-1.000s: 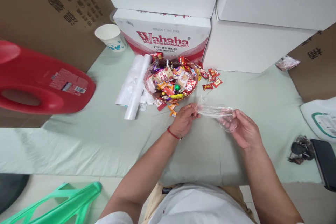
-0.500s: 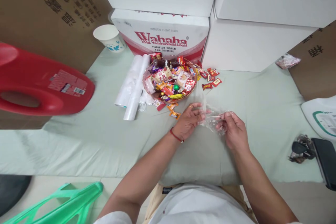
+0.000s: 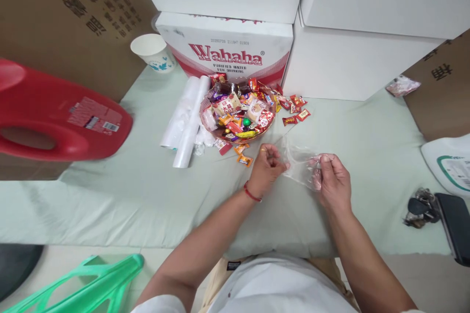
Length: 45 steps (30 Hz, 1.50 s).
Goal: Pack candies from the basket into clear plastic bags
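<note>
A clear plastic bag (image 3: 299,164) is stretched between my two hands over the green cloth. My left hand (image 3: 268,168), with a red string bracelet at the wrist, pinches the bag's left side, its fingers curled. On the right, my right hand (image 3: 333,178) grips the other side between thumb and fingers. Just beyond my left hand stands a clear bowl (image 3: 238,141) heaped with wrapped candies (image 3: 240,110). Orange-wrapped candies (image 3: 244,160) lie near my left fingertips, and several red ones (image 3: 295,107) lie to the right of the bowl.
Plastic rolls (image 3: 191,127) lie left of the bowl. A paper cup (image 3: 156,54), a Wahaha box (image 3: 231,49) and white boxes (image 3: 341,58) stand behind. A red jug (image 3: 62,112) is at left; keys (image 3: 422,208), a phone (image 3: 455,227) and a white bottle (image 3: 450,164) are at right.
My left hand has turned and its fingers have curled in more. My right hand has shifted slightly to the right, and the bag between them is more spread out.
</note>
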Each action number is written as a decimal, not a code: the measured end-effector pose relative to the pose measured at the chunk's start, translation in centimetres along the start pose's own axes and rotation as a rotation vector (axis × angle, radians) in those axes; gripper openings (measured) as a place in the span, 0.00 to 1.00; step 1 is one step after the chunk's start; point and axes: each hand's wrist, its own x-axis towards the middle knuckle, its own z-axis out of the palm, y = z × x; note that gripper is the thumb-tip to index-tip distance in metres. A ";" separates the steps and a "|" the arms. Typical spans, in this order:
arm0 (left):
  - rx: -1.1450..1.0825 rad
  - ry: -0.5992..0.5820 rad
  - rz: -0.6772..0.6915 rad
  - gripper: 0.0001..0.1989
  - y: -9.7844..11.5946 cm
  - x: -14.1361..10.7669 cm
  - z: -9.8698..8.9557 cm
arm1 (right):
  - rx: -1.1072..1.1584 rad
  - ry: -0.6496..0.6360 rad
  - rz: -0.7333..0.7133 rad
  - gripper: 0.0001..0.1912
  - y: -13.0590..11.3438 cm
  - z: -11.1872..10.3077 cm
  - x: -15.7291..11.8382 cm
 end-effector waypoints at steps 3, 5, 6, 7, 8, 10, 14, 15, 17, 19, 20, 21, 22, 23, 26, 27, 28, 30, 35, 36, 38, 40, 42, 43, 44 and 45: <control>0.173 -0.018 0.125 0.14 0.0 -0.6 0.2 | 0.037 -0.038 0.004 0.19 -0.4 0.7 -0.5; 0.222 -0.068 0.138 0.08 0.1 -0.9 0.2 | 0.068 -0.049 0.015 0.19 -0.6 1.3 -0.8; 0.216 -0.087 0.116 0.07 0.3 -1.0 0.2 | 0.084 -0.051 0.024 0.20 -0.7 1.6 -1.0; 0.202 -0.095 0.077 0.07 0.4 -1.2 0.3 | 0.102 -0.048 0.033 0.20 -0.8 1.9 -1.1; 0.191 -0.094 0.028 0.10 0.6 -1.3 0.3 | 0.121 -0.040 0.042 0.20 -0.9 2.3 -1.3; 0.203 -0.079 -0.064 0.17 0.8 -1.4 0.5 | 0.161 -0.014 0.058 0.20 -1.2 3.0 -1.6; 0.275 -0.008 -0.121 0.23 0.6 -1.2 1.6 | 0.207 0.015 0.083 0.22 -1.6 4.1 -2.1; 0.273 -0.003 -0.131 0.23 0.5 -1.2 1.9 | 0.218 0.015 0.084 0.22 -1.7 4.2 -2.2; 0.232 -0.011 -0.155 0.22 0.5 -1.1 2.2 | 0.250 0.020 0.089 0.22 -1.9 4.4 -2.2; 0.147 -0.019 -0.183 0.21 0.8 -1.2 2.0 | 0.280 0.040 0.091 0.22 -2.1 4.2 -2.0; 0.095 -0.020 -0.200 0.21 1.1 -1.3 1.7 | 0.285 0.055 0.088 0.21 -2.2 3.9 -1.7; 0.046 -0.021 -0.222 0.21 1.4 -1.6 1.3 | 0.283 0.068 0.084 0.21 -2.3 3.5 -1.4; 0.002 -0.022 -0.244 0.22 1.7 -1.9 0.8 | 0.274 0.075 0.082 0.21 -2.4 3.1 -1.1; -0.039 -0.021 -0.262 0.22 2.0 -2.2 0.2 | 0.260 0.078 0.082 0.21 -2.4 2.5 -0.7; -0.150 0.010 -0.259 0.20 2.8 -3.3 -1.4 | 0.203 0.054 0.112 0.21 -2.4 0.9 0.3; -0.205 0.015 -0.252 0.18 3.0 -3.7 -1.8 | 0.182 0.033 0.128 0.21 -2.3 0.5 0.5; -0.274 0.003 -0.257 0.17 3.1 -4.0 -2.0 | 0.161 0.008 0.148 0.22 -2.2 0.2 0.6; -0.429 -0.068 -0.311 0.16 3.2 -4.6 -2.1 | 0.139 -0.043 0.189 0.22 -1.9 -0.1 0.6; -0.542 -0.159 -0.370 0.16 2.8 -4.6 -1.4 | 0.175 -0.102 0.253 0.21 -1.0 -0.4 0.2; -0.501 -0.139 -0.359 0.16 2.6 -4.4 -1.3 | 0.167 -0.108 0.259 0.21 -0.8 -0.5 0.1; -0.369 -0.115 -0.333 0.19 2.2 -4.2 -1.3 | 0.133 -0.111 0.262 0.20 -0.5 -0.9 0.0; -0.212 -0.133 -0.284 0.25 2.0 -4.2 -1.4 | 0.087 -0.116 0.249 0.19 -0.3 -1.4 0.0; -0.061 -0.183 -0.231 0.28 2.0 -4.4 -1.6 | 0.033 -0.132 0.228 0.18 0.0 -1.8 0.0; 0.015 -0.202 -0.193 0.28 2.1 -4.6 -1.6 | 0.009 -0.139 0.219 0.18 0.1 -2.0 0.0; 0.096 -0.205 -0.137 0.28 2.4 -4.9 -1.5 | -0.013 -0.150 0.215 0.18 0.2 -2.1 0.0; 0.177 -0.191 -0.061 0.29 2.6 -5.2 -1.4 | -0.028 -0.158 0.212 0.18 0.3 -2.1 0.0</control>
